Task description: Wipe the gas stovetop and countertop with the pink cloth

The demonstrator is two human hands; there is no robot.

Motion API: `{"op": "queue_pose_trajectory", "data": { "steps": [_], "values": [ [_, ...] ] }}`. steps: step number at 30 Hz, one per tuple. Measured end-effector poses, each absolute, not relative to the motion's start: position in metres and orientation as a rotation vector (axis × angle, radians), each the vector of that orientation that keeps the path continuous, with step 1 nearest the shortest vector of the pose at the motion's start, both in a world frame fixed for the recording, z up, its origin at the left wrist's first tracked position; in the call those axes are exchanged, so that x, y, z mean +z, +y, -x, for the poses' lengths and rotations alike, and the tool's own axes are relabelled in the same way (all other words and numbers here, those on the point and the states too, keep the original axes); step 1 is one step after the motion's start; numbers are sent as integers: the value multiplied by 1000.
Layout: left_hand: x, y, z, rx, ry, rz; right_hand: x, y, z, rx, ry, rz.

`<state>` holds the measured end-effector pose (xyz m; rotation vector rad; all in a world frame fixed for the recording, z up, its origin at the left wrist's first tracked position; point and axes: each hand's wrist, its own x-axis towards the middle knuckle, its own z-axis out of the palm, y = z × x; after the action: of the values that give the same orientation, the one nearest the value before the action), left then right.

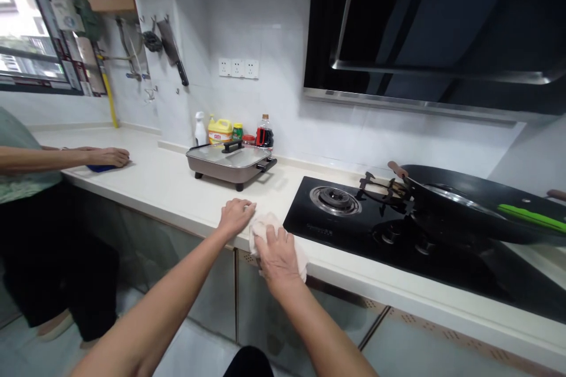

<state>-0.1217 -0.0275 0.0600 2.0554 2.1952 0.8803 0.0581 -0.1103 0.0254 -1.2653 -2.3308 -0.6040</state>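
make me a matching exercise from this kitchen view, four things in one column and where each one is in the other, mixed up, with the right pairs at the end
Things
1. pale cloth
2. cleaver
3. wok
4. lidded pan

Places
A. on the stove
B. standing on the counter, left of the stove
C. under the person's right hand
D. hanging against the wall

Right pairs: 1-C, 2-D, 3-A, 4-B
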Motion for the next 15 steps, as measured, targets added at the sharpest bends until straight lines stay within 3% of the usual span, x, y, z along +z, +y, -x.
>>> {"op": "queue_pose_trajectory", "data": {
  "steps": [7,15],
  "values": [
    [56,-28,117,722,2248,-2124,8,-129,-137,-570,-2231,1200],
    [52,-25,118,658,2238,-2207,-19,-168,-329,-676,-2160,1430]
  ]
}}
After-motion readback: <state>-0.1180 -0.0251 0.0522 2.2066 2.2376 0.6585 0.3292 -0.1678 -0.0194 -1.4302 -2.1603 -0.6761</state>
